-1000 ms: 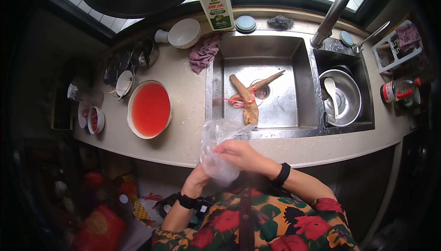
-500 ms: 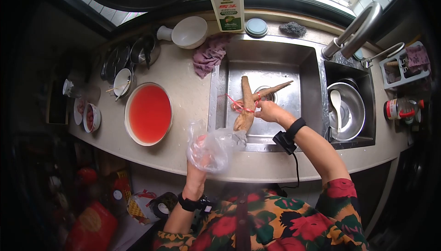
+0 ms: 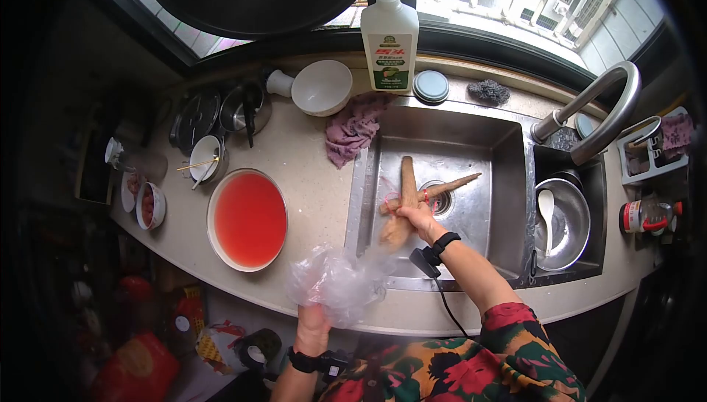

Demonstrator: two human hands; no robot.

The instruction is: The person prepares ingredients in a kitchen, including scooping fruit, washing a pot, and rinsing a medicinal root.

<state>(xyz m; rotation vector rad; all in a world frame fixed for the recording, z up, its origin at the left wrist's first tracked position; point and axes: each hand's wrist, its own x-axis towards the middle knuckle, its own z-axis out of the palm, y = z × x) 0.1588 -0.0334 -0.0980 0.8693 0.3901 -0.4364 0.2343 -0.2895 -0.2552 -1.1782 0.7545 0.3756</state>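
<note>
Several long brown roots (image 3: pixel 408 174), tied with red string, lie crossed in the large steel sink (image 3: pixel 471 144). My right hand (image 3: pixel 418 218) is closed round them near the string, beside the drain. A crumpled clear plastic bag (image 3: pixel 331 280) covers the fingers of my left hand (image 3: pixel 313 322), which grips it at the counter's front edge. Part of the bag reaches over the sink rim and blurs the lower end of the thick root.
Left of the sink stand a bowl of red liquid (image 3: pixel 249 219), a purple cloth (image 3: pixel 353 133), a white bowl (image 3: pixel 322 87) and a pump bottle (image 3: pixel 390 41). On the right are a faucet (image 3: pixel 600 107) and a small basin holding a metal bowl (image 3: pixel 571 236).
My right hand has moved from the string's side to a grip round the roots. The bag has spread out wider over my left hand. The view has shifted, showing more of the window.
</note>
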